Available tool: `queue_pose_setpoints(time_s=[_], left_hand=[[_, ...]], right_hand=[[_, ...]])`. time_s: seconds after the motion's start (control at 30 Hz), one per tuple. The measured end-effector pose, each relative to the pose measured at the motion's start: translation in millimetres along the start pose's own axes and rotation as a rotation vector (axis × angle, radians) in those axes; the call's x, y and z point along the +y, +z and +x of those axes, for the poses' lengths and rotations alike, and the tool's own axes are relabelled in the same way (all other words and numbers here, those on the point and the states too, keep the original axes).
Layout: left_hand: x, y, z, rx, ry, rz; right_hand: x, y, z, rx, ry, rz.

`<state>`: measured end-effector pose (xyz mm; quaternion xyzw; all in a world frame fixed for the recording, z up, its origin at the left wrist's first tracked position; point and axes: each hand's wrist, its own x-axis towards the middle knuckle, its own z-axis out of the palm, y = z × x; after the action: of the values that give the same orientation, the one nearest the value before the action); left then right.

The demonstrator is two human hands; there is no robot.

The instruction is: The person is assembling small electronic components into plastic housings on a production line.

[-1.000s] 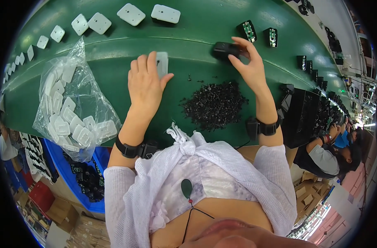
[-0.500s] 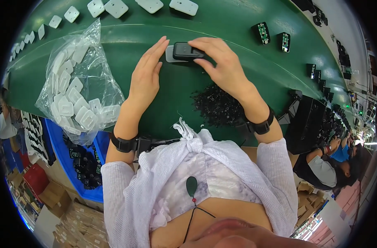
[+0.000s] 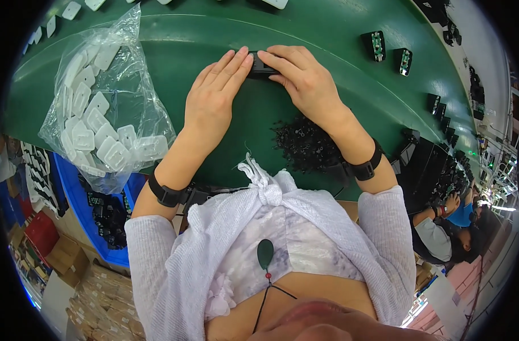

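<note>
head view shows both hands now drawn together over one small black housing (image 3: 261, 65) at the far middle of the green counter (image 3: 339, 34); a second ago the left hand (image 3: 213, 102) lay flat on a white piece and the right hand (image 3: 305, 85) reached apart to the right for the black part, and half a second ago the two met with the black part between them; that reads as the two pieces being pressed into one, a judgement only; the left hand lies flat, fingers straight and close together, tips touching the housing's left end; the right hand curls over its right end, fingers pressing down on it; the housing looks dark, flat and rectangular, mostly hidden under fingertips, no white showing; a heap of small black parts (image 3: 305, 145) sits near the right wrist; a clear bag of white covers (image 3: 97, 125) lies well to the left.
</note>
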<state>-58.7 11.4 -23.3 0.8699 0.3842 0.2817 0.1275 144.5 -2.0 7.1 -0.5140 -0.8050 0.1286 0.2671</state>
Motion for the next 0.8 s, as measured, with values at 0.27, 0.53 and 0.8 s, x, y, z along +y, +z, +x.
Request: queue_pose_setpoints(time_s=[0.27,0.53,0.8], left_hand=[[-6.3,10.1,24.8,0.176,-0.013,0.030],[21.3,-9.1,8.8,-0.029,-0.668,-1.213],[15.6,-19.3,-3.4,0.080,-0.601,-1.079]], right_hand=[[18.8,-14.4,24.5,-0.183,0.296,0.578],[-14.1,-20.5,12.9,-0.076,0.336,0.813],[-10.7,-28.6,32.3,-0.051,0.230,0.460]])
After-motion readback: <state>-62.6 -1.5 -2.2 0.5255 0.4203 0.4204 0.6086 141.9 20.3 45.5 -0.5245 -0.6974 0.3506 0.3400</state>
